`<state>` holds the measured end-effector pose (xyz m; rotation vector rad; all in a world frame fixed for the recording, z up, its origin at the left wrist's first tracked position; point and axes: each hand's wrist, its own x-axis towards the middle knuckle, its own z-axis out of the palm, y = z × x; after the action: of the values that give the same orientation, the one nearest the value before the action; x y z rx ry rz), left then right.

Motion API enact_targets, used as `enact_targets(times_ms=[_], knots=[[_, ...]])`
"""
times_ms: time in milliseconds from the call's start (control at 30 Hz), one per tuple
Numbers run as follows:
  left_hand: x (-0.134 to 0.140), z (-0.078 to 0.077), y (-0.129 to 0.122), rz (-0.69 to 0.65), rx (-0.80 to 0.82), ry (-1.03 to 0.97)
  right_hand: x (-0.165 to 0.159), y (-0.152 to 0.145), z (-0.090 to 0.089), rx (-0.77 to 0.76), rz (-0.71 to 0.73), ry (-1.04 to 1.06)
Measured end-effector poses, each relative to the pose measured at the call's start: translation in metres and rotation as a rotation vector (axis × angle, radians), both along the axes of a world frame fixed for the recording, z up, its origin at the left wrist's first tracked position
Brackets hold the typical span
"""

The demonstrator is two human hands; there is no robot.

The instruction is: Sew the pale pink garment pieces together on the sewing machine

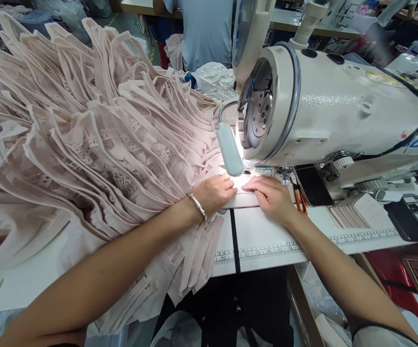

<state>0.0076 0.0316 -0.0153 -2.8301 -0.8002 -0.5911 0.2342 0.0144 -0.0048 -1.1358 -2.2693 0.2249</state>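
Under the bright lamp (229, 149) of a sewing machine (339, 106), a pale pink piece of fabric (247, 200) lies at the needle area. My left hand (216, 193), with a silver bangle at the wrist, has its fingers curled down on the left part of this fabric. From the right, my right hand (273, 196) holds the fabric's edge, thumb and fingers close together. The lamp head and glare partly hide the needle and the cloth beneath it. Pale pink lace garments (108, 140) are heaped against my left forearm.
Orange-handled scissors (299, 198) and a dark phone (313, 185) lie right of my right hand. Further right are stacked fabric pieces (357, 212) and a black case (407, 217). A printed ruler (267, 251) runs along the table's front edge. Another person (207, 33) sits beyond the table.
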Motion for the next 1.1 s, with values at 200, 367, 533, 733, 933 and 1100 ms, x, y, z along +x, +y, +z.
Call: enact_targets(times_ms=[200,367,533,733,933,1100], knots=[[0.005,0.004,-0.006,0.023,0.090,0.011,0.001,0.000,0.000,-0.003,0.026,0.019],[0.002,0.007,-0.011,0.026,0.015,-0.006,0.001,-0.001,0.002,0.028,0.116,-0.018],[-0.009,0.012,-0.014,0.053,-0.123,-0.031,0.003,-0.001,0.004,0.022,0.183,-0.090],[-0.012,0.015,-0.015,0.070,-0.241,0.059,0.008,-0.001,0.003,0.003,0.172,-0.172],[-0.011,0.016,-0.014,0.088,-0.251,0.077,0.009,-0.001,0.003,-0.001,0.170,-0.190],[-0.008,0.015,-0.012,0.137,-0.272,0.072,0.005,-0.001,0.002,-0.008,0.119,-0.236]])
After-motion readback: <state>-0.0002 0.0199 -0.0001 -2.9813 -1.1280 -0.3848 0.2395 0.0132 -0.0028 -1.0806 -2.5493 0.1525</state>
